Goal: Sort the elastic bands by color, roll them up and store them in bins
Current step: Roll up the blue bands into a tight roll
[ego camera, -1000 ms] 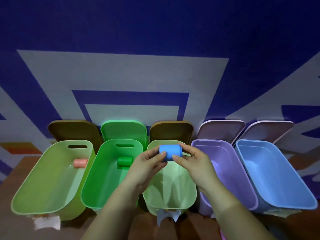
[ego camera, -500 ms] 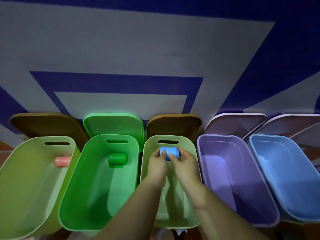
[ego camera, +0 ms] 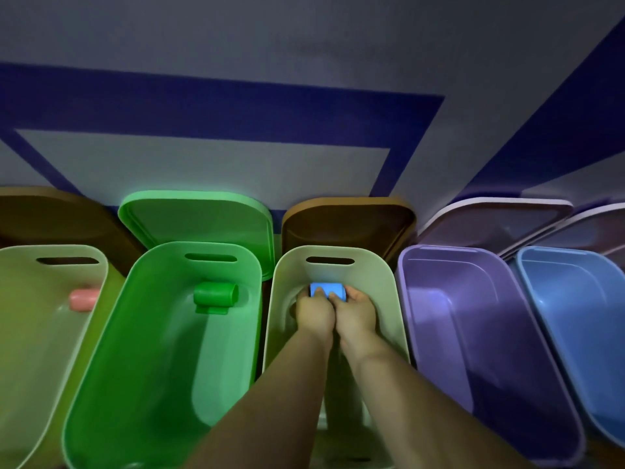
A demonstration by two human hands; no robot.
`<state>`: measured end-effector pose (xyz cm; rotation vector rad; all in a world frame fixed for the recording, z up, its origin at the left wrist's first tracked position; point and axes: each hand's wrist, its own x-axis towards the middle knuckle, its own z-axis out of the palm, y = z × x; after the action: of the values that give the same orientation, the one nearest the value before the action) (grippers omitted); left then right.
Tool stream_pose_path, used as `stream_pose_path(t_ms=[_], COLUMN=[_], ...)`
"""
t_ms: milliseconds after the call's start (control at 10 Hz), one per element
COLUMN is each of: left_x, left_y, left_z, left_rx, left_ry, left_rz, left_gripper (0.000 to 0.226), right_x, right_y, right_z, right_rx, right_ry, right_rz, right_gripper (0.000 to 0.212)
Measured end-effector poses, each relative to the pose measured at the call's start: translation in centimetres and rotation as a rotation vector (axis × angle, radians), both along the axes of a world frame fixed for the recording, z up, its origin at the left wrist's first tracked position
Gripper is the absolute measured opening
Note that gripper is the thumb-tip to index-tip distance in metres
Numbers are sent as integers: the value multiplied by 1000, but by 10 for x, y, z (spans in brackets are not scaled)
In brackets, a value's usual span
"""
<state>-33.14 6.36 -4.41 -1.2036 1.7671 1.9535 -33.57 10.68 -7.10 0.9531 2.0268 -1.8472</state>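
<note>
- Head view: your left hand (ego camera: 314, 313) and right hand (ego camera: 355, 313) are both deep in the pale green bin (ego camera: 378, 275), fingers curled round the blue rolled band (ego camera: 327, 291), pinching it from either side at the far end, just under the handle slot.
- Can't tell if the roll is touching the bin floor yet; your hands hide its underside.
- Risk: let go unevenly and the roll likely springs loose, because elastic wants to unwind. The loose tail on the green roll (ego camera: 216, 296) in the bright green bin (ego camera: 162, 333) hints at that.
- Risk: the bins look tilted toward you, so a released roll may run down the floor.
- Risk: colour mismatch. A blue bin (ego camera: 575, 316) sits far right, well apart, and you're placing blue in pale green. Check your sorting.
- Around: pink roll (ego camera: 83, 299) in the olive bin (ego camera: 33, 333), purple bin (ego camera: 473, 333) beside your right arm, lids (ego camera: 348, 225) propped behind.
- Nothing blocks the way out; just mind the near rim with your forearms.
</note>
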Motion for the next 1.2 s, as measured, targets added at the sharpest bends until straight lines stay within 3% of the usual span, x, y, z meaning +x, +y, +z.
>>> stream_pose_path(t_ms=[400,600,700,900,1000,1100,1200], left_x=[3,0,2,12,21,32,47], left_y=[-3,0,-2,-12,-20,-21,-20], left_z=[-13,-8,-4,10,28,46,69], left_rx=[-124,0,-12,-137,-347,-400,-394], left_ry=[-3,-85,-58,-47,-82,-36,72], left_rz=[158,220,213,-3,-318,-436,-353], left_gripper=[32,13,16,35,33,34,42], right_x=[3,1,-1,0,6,15,28], right_y=[4,6,6,6,11,21,33], right_z=[-4,-3,-4,6,25,53,88], right_rx=[192,163,149,193,264,371,482], right_ry=[42,8,-10,-66,-68,-24,61], right_rz=[98,59,54,161,241,382,561], right_gripper=[30,29,29,33,44,61,62])
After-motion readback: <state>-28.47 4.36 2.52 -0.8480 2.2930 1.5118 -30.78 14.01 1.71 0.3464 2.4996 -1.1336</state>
